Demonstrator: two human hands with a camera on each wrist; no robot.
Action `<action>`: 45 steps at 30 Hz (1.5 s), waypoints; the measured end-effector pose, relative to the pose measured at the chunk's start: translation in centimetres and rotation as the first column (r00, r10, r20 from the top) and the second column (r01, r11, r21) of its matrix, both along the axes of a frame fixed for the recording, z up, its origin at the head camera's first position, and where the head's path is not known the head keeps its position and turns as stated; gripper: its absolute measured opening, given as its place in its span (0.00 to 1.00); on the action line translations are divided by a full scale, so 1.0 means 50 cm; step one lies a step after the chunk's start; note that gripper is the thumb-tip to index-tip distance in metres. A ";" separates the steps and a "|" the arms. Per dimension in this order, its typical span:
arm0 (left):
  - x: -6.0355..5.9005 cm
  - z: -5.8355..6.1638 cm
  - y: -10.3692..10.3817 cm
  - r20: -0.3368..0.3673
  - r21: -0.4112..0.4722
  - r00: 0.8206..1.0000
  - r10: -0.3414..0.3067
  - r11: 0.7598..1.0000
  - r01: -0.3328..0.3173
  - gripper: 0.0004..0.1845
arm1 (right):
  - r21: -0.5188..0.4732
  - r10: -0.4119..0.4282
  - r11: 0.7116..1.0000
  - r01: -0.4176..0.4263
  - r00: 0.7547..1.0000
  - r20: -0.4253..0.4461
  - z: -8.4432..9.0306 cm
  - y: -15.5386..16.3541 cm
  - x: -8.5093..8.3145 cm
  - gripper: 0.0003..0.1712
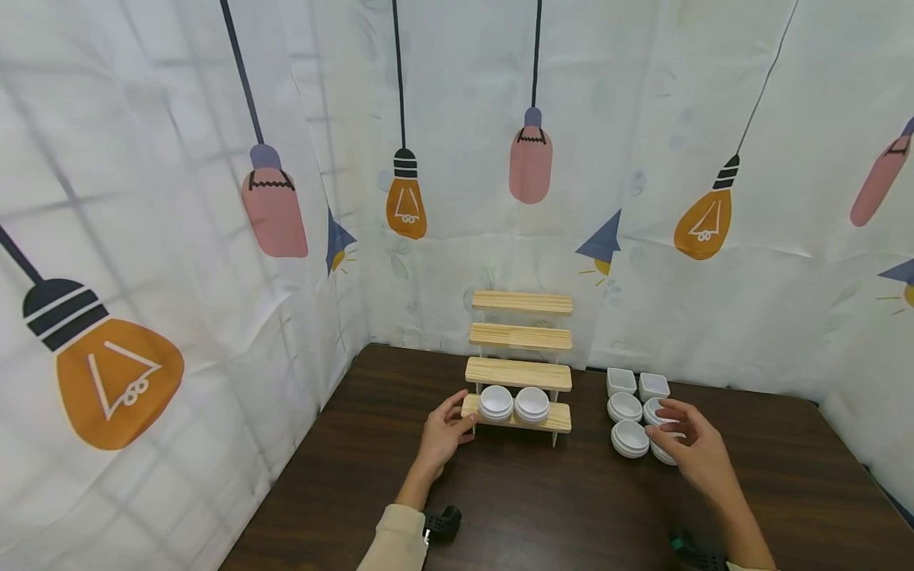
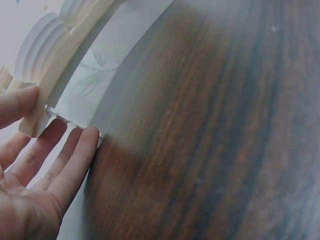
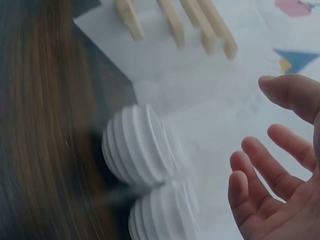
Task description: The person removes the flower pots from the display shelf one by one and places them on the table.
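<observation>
While the left hand [image 1: 444, 434] steadies the near-left end of the wooden rack [image 1: 520, 366] with relaxed fingers, the right hand [image 1: 696, 452] hovers open, holding nothing, over the white bowls [image 1: 631, 438] right of the rack. Judging by this, the next move calls for grasping one bowl.

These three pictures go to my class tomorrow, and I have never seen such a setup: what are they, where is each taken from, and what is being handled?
No machine here: a person works bare-handed. The wide picture comes from a head camera; the two close ones from a camera on each wrist. On a dark table stands a wooden stepped rack with two white bowls on its lowest step. More white dishes sit beside it. The left hand touches the rack's end with its thumb. The right hand hovers open over the dishes, holding nothing.
</observation>
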State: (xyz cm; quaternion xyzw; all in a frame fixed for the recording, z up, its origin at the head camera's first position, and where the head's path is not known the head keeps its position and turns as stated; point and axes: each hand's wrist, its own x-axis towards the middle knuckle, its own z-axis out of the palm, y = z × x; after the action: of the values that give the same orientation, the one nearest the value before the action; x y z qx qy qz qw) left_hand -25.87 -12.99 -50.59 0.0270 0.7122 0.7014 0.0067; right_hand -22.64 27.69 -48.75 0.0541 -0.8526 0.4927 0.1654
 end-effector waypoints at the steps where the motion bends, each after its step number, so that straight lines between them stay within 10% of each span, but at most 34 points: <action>1: -0.002 -0.004 0.000 0.001 -0.002 1.000 0.000 1.000 0.000 0.30 | -0.003 0.011 1.000 -0.011 1.000 -0.002 0.001 -0.008 0.000 0.29; 11: -0.038 -0.063 -0.003 -0.002 -0.007 1.000 0.014 1.000 -0.014 0.32 | -0.036 0.114 0.993 -0.113 0.993 0.022 -0.013 -0.097 -0.008 0.27; 28: -0.040 -0.060 -0.003 0.002 0.012 1.000 0.022 1.000 -0.022 0.32 | -0.095 0.171 0.983 -0.160 0.977 0.127 -0.033 -0.228 -0.018 0.29; 34: -0.021 -0.021 -0.003 0.007 0.011 1.000 0.008 1.000 -0.008 0.30 | -0.100 0.173 0.982 -0.162 0.979 0.111 -0.031 -0.261 -0.036 0.30; 45: -0.038 -0.061 -0.006 0.000 0.016 1.000 0.009 1.000 -0.009 0.32 | -0.122 0.141 0.985 -0.125 0.981 0.130 -0.038 -0.289 -0.070 0.34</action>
State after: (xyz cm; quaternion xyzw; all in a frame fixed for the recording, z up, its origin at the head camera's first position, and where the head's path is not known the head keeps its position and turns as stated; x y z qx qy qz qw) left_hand -27.77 -13.27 -53.63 0.0241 0.7068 0.7070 0.0033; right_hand -26.15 13.25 -50.63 0.0675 -0.8271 0.5529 0.0755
